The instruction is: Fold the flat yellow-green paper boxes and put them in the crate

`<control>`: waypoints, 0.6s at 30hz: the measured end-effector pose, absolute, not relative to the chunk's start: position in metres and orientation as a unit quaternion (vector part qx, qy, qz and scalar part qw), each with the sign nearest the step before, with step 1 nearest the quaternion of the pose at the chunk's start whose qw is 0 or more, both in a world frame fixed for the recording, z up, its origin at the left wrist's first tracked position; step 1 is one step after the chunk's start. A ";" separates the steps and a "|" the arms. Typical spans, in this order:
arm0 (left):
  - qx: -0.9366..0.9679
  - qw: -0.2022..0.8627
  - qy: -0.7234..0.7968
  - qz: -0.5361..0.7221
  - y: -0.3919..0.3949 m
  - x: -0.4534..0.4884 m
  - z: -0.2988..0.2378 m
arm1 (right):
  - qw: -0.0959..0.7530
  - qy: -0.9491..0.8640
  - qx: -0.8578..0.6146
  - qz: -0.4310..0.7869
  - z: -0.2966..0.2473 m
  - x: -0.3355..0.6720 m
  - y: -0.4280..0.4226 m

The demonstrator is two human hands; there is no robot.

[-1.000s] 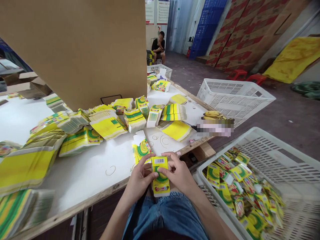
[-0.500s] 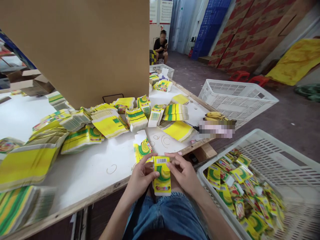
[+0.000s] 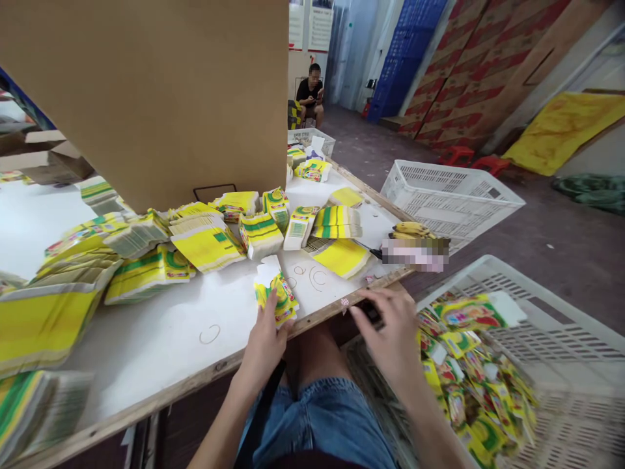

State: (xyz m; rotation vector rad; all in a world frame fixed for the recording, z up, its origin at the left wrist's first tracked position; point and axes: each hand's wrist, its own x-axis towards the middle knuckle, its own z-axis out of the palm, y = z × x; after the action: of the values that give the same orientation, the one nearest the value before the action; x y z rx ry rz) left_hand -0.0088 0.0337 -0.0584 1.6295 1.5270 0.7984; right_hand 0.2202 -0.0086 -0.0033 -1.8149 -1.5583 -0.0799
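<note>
My left hand lies with its fingers stretched onto a small stack of flat yellow-green cartons at the near edge of the white table. Out to the right, my right hand is open with fingers spread, holding nothing, beside the white plastic basket. A folded yellow carton is in the air, blurred, just over the heap of folded cartons in that basket.
Many stacks of flat cartons cover the table under a big brown cardboard sheet. Bananas lie at the table's right edge. Another white crate stands on the floor behind. A person sits far back.
Both hands were holding one carton upright over my lap. Now the carton has left my hands and flies over the basket; my left hand has gone to the stack, my right hand swung right.
</note>
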 end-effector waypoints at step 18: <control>0.399 0.551 0.478 0.555 0.030 -0.010 -0.044 | 0.500 -0.497 -0.600 0.379 -0.061 0.137 0.041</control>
State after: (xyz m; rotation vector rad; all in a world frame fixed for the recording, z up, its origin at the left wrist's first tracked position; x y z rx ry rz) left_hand -0.0103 0.0305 -0.0443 0.9443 1.1308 1.3141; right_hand 0.1373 0.0408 -0.0605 -1.4512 -1.2017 0.9156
